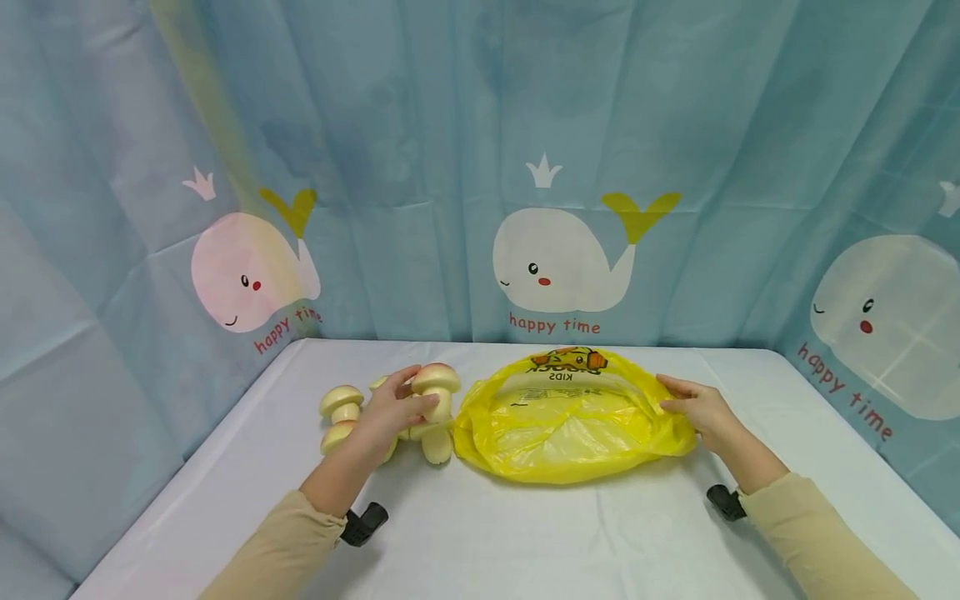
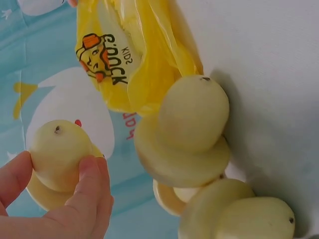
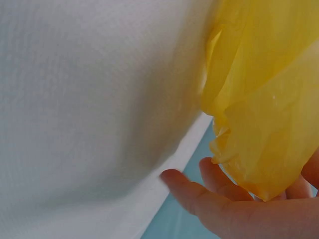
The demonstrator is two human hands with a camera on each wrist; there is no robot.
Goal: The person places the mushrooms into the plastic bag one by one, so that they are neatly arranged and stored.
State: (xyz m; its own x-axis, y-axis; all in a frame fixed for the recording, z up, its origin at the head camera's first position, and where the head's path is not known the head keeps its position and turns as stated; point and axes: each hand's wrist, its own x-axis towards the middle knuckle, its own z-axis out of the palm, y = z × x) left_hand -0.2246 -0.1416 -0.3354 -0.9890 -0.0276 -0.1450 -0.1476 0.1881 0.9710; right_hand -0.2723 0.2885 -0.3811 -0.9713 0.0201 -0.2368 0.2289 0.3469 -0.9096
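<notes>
My left hand [image 1: 386, 417] pinches a smooth cream toy mushroom [image 1: 437, 379] by its stem, thumb on one side and fingers on the other. In the left wrist view that mushroom [image 2: 60, 154] is raised, its dark-spotted stem end showing. Below and around this hand lie several similar mushrooms [image 1: 342, 402], some partly hidden by it. A yellow plastic bag [image 1: 566, 473] with a printed duck rests beside them, its mouth spread wide. My right hand [image 1: 701, 408] holds the bag's right rim; in the right wrist view the yellow film partly covers its fingers [image 3: 184, 191].
A white cloth covers the table [image 1: 525, 533]. Behind it hangs a blue curtain [image 1: 420, 150] printed with whales, which also runs along both sides. A black wrist device [image 1: 364, 525] sits under the left forearm, and another [image 1: 726, 503] under the right.
</notes>
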